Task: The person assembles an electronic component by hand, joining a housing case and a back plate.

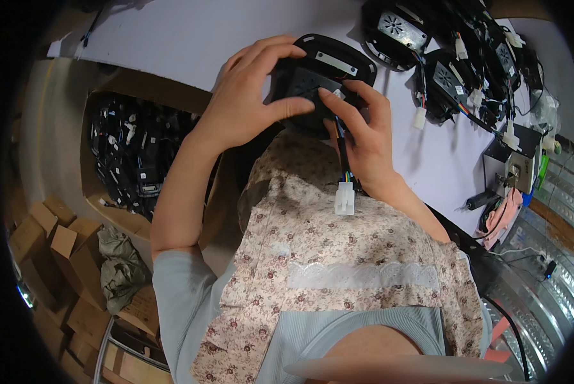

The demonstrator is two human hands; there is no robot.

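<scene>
At the table's near edge I hold a black plastic unit (305, 82) with a slotted round vent pattern and a pale metal strip at its far end. My left hand (247, 96) grips its left side, fingers over the far rim and thumb lying on the vented face. My right hand (367, 137) holds its right side, thumb and forefinger near where the cable leaves it. From there a black cable with coloured wires hangs down to a white plug connector (344, 198) in front of my flowered apron. The unit's underside is hidden.
More black units (444, 80) with cables and white plugs lie piled on the white table (165, 38) at the right. A carton (117, 214) full of similar parts stands at the left, above several cardboard boxes (75, 243). A grey metal box (514, 160) sits at the right edge.
</scene>
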